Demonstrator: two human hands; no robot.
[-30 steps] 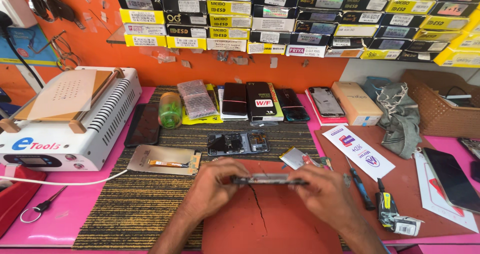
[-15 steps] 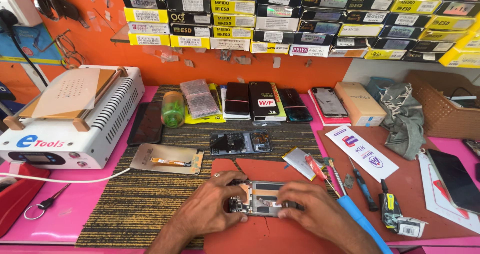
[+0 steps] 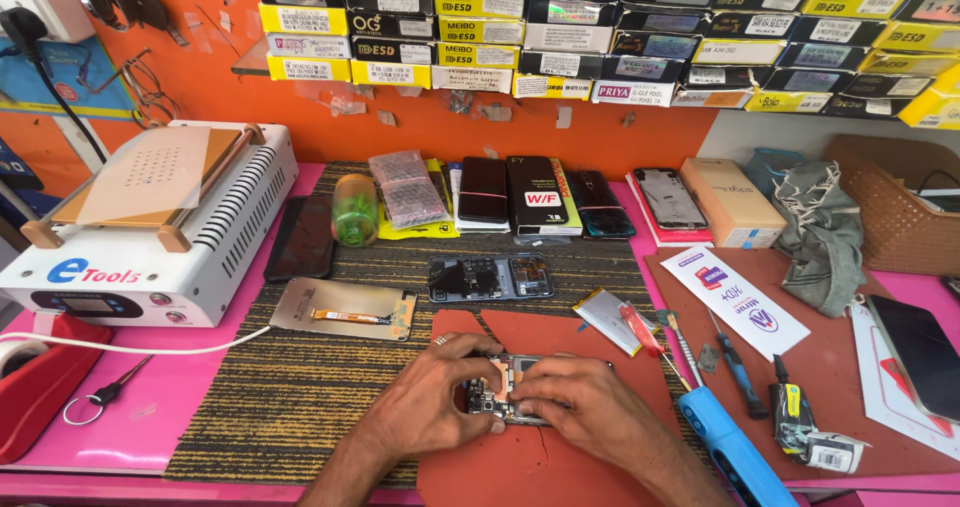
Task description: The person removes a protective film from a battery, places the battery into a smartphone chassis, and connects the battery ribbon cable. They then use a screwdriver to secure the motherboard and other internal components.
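Both hands, left hand [image 3: 435, 402] and right hand [image 3: 580, 407], are curled tight around an opened phone [image 3: 500, 392] flat on the red mat [image 3: 560, 467], blue screwdriver [image 3: 735, 452] lying just beside.

My left hand [image 3: 430, 402] and right hand [image 3: 585, 407] cover most of the opened phone [image 3: 497, 392]. At five o'clock, the blue screwdriver [image 3: 735, 452] runs off the lower edge.

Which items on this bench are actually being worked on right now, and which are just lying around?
In use:
- opened phone, held flat on the red mat
- left hand and right hand, both gripping it

Lying about:
- second opened phone
- screen panel with flex cable
- blue screwdriver
- green bottle
- white heating machine
- grey cloth
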